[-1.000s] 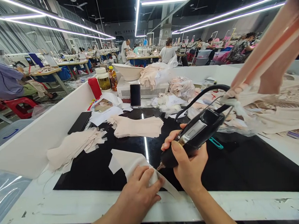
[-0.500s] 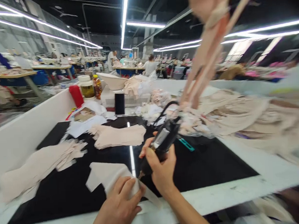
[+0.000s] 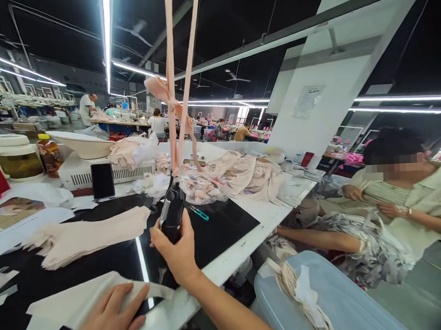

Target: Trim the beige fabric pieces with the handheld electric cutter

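Note:
My right hand is wrapped round a black corded power tool, held nearly upright over the black board. Pink fabric straps run up from the tool's top. At the lower left, my left hand rests flat with fingers apart on a thin beige fabric piece. A narrow strip of that cloth reaches right, below the tool, whose tip is hard to make out. Beyond my hands lies a stack of beige cut pieces. Teal thread snips lie right of the tool.
A phone leans against a white box carrying a bowl. Beige garments are heaped at the back right. Past the table edge stands a translucent blue bin; a seated person handles grey strips there.
The view has swung right, bringing the seated person and bin into sight. The tool now stands more upright, its tip farther from my left hand. My left fingers have spread on the cloth.

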A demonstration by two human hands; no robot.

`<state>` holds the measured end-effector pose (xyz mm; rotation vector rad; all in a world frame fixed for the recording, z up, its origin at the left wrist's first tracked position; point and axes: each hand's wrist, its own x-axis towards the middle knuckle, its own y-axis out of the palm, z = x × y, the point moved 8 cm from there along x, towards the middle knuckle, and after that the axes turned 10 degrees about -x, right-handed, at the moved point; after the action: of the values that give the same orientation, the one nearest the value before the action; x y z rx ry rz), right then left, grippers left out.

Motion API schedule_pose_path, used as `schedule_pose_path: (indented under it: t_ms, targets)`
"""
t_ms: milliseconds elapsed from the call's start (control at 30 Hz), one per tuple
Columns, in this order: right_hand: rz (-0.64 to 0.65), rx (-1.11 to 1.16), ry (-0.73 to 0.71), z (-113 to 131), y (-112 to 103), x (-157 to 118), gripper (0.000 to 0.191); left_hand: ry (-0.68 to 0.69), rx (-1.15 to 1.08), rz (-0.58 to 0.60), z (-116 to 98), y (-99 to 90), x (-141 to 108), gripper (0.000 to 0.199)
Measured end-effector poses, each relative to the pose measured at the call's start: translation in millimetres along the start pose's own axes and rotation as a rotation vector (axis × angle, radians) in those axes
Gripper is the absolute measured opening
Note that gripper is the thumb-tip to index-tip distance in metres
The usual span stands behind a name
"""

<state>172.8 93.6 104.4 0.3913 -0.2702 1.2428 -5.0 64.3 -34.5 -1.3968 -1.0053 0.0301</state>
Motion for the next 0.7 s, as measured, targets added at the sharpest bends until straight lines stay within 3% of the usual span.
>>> schedule_pose_path:
  t_ms: [133, 333, 500, 700]
  targets:
    - [-0.096, -0.130, -0.056, -1, -19, 5, 0.029, -0.100, -0.057, 0.124, -3, -10.4, 26, 0.040]
    - [-0.116, -0.149, -0.087, 6, -29, 8, 0.033, -0.270, -0.035, 0.312, -12, -22.6, 51, 0.038]
    - [-0.136, -0.132, -0.058, 14, -41, 2, 0.037, -0.277, -0.065, 0.330, -18, -30.8, 59, 0.041]
    - [-0.127, -0.124, -0.031, 20, -58, -5, 0.036, -0.306, -0.089, 0.381, -5, -32.4, 54, 0.050]
